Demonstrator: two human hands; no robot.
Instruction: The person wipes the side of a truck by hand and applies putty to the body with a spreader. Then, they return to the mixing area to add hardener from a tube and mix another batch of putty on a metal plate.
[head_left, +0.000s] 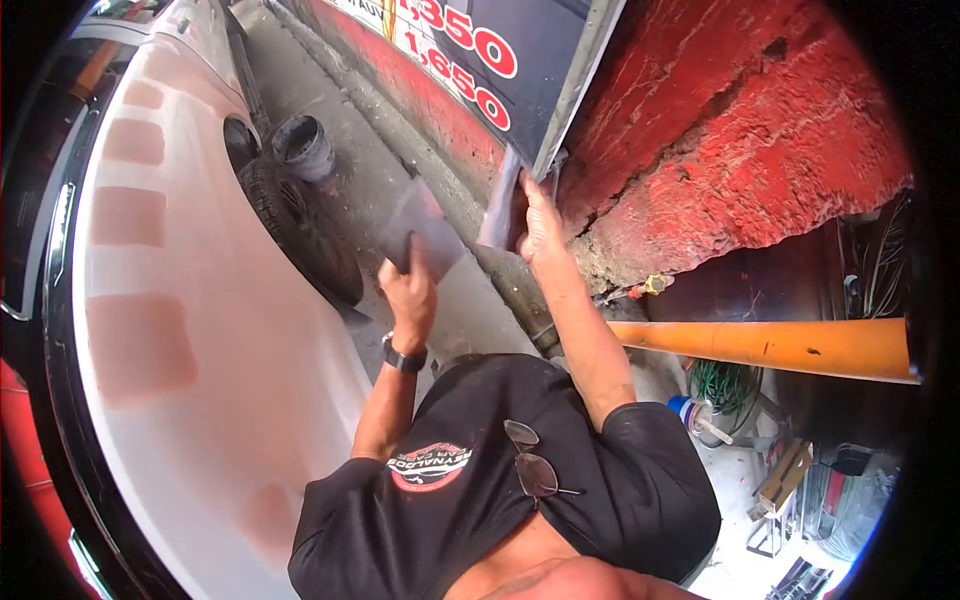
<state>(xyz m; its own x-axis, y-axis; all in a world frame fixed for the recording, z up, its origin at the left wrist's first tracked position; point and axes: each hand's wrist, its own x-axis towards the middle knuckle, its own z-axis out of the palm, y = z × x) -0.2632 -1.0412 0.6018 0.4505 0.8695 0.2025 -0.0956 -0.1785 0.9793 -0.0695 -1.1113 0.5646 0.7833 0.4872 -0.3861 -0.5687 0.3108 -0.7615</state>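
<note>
Both hands are raised in front of my chest. My left hand (pixel 411 295), with a dark watch on its wrist, pinches a thin grey sheet (pixel 425 225) that is blurred by motion. My right hand (pixel 541 225) grips another thin, dark greyish sheet (pixel 503 205), its thumb and fingers on either side. The two sheets are apart. Left of me is a pale car body panel (pixel 230 290) with several reddish-brown patches, touched by neither hand.
A wheel (pixel 300 230) and a dark bucket (pixel 303 148) stand beyond the car panel. Ahead are a sign (pixel 490 60) and a rough red wall (pixel 740 150). An orange pipe (pixel 770 346) crosses at right, with a green coil (pixel 722 388) and a blue-rimmed container (pixel 690 412) below.
</note>
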